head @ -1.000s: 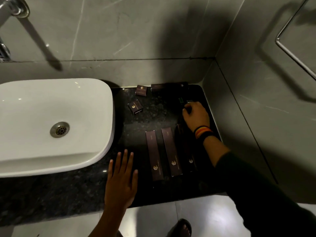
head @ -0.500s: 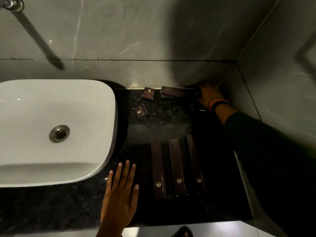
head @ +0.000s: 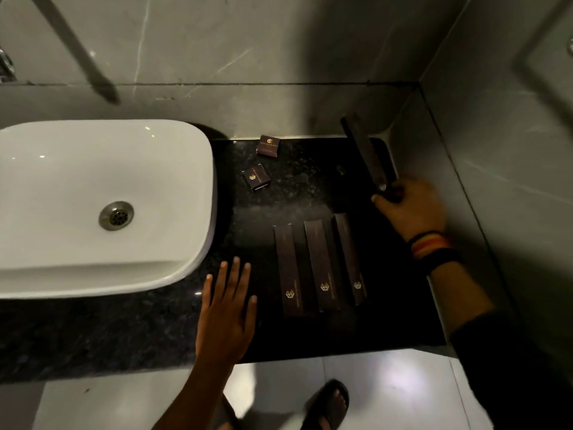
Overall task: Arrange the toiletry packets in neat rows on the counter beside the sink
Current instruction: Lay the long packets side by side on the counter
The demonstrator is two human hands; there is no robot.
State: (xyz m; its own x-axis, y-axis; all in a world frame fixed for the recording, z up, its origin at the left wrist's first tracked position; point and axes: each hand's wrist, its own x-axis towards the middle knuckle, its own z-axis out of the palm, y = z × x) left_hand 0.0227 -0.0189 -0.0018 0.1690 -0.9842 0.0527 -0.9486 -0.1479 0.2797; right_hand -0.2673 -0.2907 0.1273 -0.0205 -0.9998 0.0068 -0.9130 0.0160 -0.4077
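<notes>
Three long dark brown packets lie side by side on the black counter (head: 310,187): the left one (head: 288,270), the middle one (head: 321,265) and the right one (head: 350,259). My right hand (head: 412,209) grips the lower end of a fourth long packet (head: 362,153), held tilted above the counter's back right corner. Two small square packets rest near the back: one (head: 268,145) by the wall, one (head: 256,177) closer to the sink. My left hand (head: 228,311) lies flat and open on the counter, left of the row.
A white basin (head: 102,206) with a metal drain fills the left side. Grey tiled walls (head: 496,150) close the back and right. The counter's front edge runs below my left hand, with white floor and a sandalled foot (head: 330,405) beneath.
My right hand reached to the back corner, took hold of the long packet that lay along the wall, and has lifted it forward and to the right. The left hand stayed flat.
</notes>
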